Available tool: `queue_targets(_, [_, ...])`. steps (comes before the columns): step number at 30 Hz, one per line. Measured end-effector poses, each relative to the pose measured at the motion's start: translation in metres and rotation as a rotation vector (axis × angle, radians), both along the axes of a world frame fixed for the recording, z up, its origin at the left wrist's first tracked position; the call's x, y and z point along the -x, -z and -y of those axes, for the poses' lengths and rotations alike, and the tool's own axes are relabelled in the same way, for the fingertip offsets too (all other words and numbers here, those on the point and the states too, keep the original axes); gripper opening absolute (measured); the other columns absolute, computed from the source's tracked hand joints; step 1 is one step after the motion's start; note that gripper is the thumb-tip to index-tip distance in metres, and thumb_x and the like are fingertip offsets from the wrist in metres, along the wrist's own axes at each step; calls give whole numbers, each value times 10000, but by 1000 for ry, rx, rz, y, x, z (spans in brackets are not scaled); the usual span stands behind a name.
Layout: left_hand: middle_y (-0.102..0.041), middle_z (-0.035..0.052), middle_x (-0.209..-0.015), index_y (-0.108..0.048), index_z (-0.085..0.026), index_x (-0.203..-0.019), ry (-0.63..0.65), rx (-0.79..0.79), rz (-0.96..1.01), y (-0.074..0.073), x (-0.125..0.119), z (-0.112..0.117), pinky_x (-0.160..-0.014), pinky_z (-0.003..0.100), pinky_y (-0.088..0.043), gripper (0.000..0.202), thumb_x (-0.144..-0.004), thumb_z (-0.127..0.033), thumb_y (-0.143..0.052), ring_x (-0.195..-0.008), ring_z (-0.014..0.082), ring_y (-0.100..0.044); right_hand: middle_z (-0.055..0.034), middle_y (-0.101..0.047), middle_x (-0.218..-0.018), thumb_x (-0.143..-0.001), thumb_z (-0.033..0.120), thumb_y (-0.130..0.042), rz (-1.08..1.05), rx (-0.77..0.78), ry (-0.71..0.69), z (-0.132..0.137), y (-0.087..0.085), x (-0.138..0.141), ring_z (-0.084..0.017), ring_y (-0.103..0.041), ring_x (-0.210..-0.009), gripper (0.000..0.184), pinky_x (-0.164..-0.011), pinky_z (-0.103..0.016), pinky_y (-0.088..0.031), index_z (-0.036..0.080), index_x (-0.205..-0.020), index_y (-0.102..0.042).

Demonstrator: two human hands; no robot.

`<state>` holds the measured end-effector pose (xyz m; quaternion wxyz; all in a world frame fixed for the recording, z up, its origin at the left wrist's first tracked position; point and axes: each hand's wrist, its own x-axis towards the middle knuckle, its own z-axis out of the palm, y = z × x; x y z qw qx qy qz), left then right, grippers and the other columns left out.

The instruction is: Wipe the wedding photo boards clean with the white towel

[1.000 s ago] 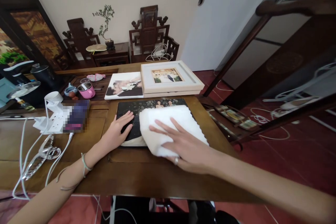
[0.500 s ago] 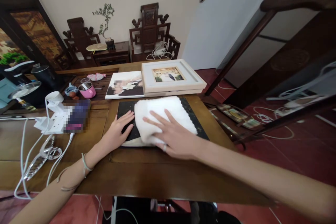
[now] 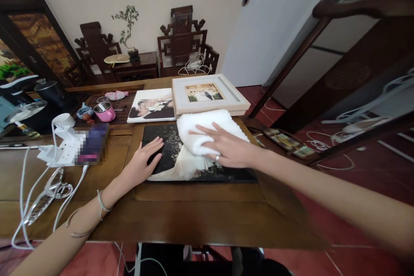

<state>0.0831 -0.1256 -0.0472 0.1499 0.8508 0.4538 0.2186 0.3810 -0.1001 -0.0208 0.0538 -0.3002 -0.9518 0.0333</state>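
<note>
A dark photo panel (image 3: 166,142) with a pale dress-like shape in its picture lies flat on the wooden table. On its left edge rests my left hand (image 3: 147,158), palm down with the fingers stretched out and nothing in them. A folded white towel (image 3: 194,124) covers the panel's upper right part. My right hand (image 3: 231,148), wearing a ring, lies on the towel with its fingers spread and presses it down. The towel hides that part of the picture beneath it.
Behind the panel lie a smaller photo print (image 3: 152,105) and a cream-framed picture (image 3: 210,94). To the left are a white power strip (image 3: 66,146) with cables, a silver hair clip (image 3: 48,194) and a pink cup (image 3: 105,113). The wooden table (image 3: 200,220) ends at the right.
The towel and my right hand have slid up and to the right over the panel. More of its picture now shows, while my left hand stays on the left edge.
</note>
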Motion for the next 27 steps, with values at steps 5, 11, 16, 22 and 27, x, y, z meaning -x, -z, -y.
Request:
queue_targets(5, [-500,102,-1401,-524,-221,-1315,-8,1,6,-1,-1,0,-1108,594,-224,390,-951,-310,-418,-1351,261,-388,-142,-332,-1496,-907,243,-412,-12,-31,30,-16,5,-4,-333,-153,-1417,344,-1061,-688,-175,143,-1152,-633])
queue_targets(11, [-478,106,-1418,-502,-205,-1333,-16,12,-14,0,-1,1,-1109,603,-210,400,-956,-295,-402,-1363,254,-371,-107,-313,-1507,-846,219,-494,-46,33,24,51,3,9,-353,-122,-1416,263,-1077,-700,-107,189,-993,-710])
queue_targets(16, [-495,100,-1405,-508,-218,-1331,-11,-11,7,2,-1,0,-1118,584,-212,400,-951,-308,-420,-1353,251,-388,6,-218,-1545,-761,195,-556,-61,118,-62,103,7,7,-326,-81,-1424,233,-1131,-629,-18,255,-924,-711])
queue_targets(22, [-505,94,-1398,-519,-227,-1325,-5,-8,20,1,-1,-1,-1122,573,-216,398,-950,-324,-426,-1348,254,-394,-27,-281,-1523,-828,212,-508,-61,120,-27,65,3,-11,-291,-105,-1427,251,-1136,-614,-52,235,-986,-702])
queue_targets(27, [-493,99,-1407,-508,-211,-1330,2,-2,0,0,0,0,-1121,583,-205,399,-953,-301,-417,-1356,251,-382,-121,-337,-1497,-898,254,-429,-47,91,11,4,2,-32,-279,-112,-1427,286,-1128,-617,-102,158,-1037,-659])
